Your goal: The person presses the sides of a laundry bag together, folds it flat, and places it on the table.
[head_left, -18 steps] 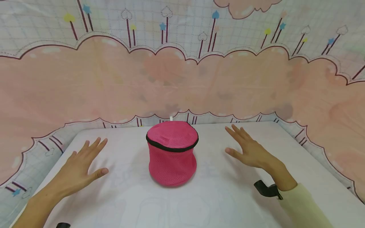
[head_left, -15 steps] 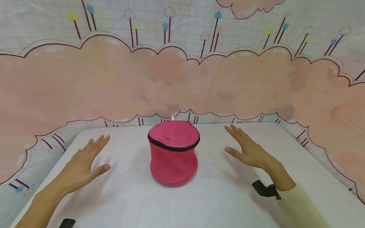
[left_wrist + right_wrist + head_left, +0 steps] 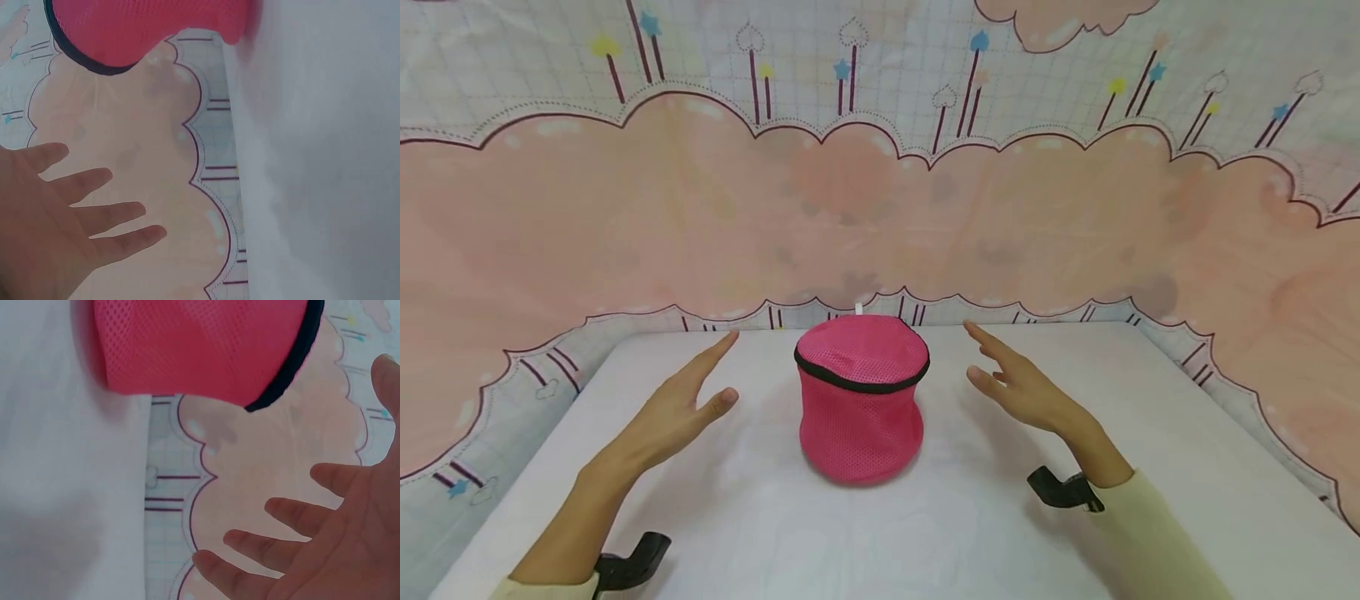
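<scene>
A pink mesh laundry bag (image 3: pixel 861 433), round with a black zip band near its top, stands upright on the white table in the head view. To its left my left hand (image 3: pixel 673 412) hovers with straight fingers, apart from the bag and holding nothing. My right hand (image 3: pixel 1026 387) is on the other side, also raised, empty and not touching the bag. In the left wrist view the spread fingers (image 3: pixel 112 215) show below the bag (image 3: pixel 156 28). The right wrist view likewise has the bag (image 3: pixel 194 350) above the spread fingers (image 3: pixel 269 550).
The white table (image 3: pixel 850 550) extends around the bag. Behind it hangs a cloth backdrop (image 3: pixel 880 217) printed with peach clouds, stars and hearts, which also runs along the table's sides. A black wrist strap mount (image 3: pixel 632 562) sits on the left wrist, another mount (image 3: pixel 1063 487) on the right.
Both hands have moved inward towards the bag, the left one rightward and the right one leftward. The bag stays where it stands; the view has shifted slightly.
</scene>
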Motion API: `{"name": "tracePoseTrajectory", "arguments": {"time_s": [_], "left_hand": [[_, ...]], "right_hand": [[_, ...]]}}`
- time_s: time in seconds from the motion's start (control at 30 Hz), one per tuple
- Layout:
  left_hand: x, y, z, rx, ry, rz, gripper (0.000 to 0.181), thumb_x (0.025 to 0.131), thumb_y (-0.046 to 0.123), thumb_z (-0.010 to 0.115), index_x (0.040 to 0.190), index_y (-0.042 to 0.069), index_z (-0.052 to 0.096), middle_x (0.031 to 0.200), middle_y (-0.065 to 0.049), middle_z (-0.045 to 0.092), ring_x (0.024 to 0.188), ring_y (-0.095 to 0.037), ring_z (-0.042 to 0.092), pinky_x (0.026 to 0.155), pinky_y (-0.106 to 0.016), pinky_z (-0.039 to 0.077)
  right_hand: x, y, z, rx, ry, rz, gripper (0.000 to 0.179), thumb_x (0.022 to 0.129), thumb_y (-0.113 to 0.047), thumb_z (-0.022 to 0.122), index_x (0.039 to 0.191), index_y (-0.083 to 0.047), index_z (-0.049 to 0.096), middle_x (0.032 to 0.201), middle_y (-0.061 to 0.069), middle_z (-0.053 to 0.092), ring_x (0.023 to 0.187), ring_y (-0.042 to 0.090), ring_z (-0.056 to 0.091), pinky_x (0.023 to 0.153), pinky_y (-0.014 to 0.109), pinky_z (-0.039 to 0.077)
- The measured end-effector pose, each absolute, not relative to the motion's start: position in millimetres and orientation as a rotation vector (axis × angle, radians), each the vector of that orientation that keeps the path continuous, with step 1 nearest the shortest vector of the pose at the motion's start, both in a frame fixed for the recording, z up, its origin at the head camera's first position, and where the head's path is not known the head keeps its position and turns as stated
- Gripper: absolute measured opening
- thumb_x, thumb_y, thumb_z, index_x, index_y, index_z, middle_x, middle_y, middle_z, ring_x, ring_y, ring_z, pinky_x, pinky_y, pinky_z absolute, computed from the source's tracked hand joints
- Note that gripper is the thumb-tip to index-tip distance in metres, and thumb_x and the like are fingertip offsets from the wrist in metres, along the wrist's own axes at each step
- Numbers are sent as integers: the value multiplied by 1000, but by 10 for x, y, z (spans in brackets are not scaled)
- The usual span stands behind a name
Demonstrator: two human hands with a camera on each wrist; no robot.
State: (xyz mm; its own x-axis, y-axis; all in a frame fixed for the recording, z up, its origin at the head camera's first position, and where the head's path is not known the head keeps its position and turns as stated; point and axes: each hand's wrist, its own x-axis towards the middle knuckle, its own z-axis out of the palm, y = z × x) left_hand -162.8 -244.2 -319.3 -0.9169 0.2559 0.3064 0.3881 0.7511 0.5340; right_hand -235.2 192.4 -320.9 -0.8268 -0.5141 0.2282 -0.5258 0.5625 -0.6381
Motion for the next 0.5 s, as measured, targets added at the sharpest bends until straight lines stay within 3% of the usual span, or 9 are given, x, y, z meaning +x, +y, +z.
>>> {"name": "tracePoseTrajectory", "arguments": {"time_s": [0.1, 0.27, 0.5], "left_hand": [[-1660, -2354, -3183, -515, -2719, -991, 76, 94, 55, 48, 154, 19, 18, 153, -20, 23, 135, -48, 25, 98, -71, 24], [-1727, -2185, -3175, -556, -2659, -1141, 71, 96, 51, 47, 153, 18, 22, 150, -19, 31, 128, -45, 38, 93, -61, 41], [-1820, -1973, -3170, -511, -2666, -1223, 72, 95, 53, 48, 154, 22, 19, 149, -18, 35, 123, -40, 46, 91, -61, 43]], "right_hand": [[-2355, 1855, -3201, 929, -2775, 1194, 69, 97, -44, 50, 154, -27, 16, 155, 10, 24, 134, 39, 34, 99, 59, 36], [-2377, 1770, -3192, 925, -2770, 1296, 67, 98, -46, 47, 154, -28, 16, 154, 8, 27, 130, 35, 41, 98, 59, 38], [-2431, 1624, -3188, 959, -2739, 1583, 65, 99, -41, 48, 154, -28, 15, 155, 9, 23, 130, 35, 40, 93, 48, 47]]}}
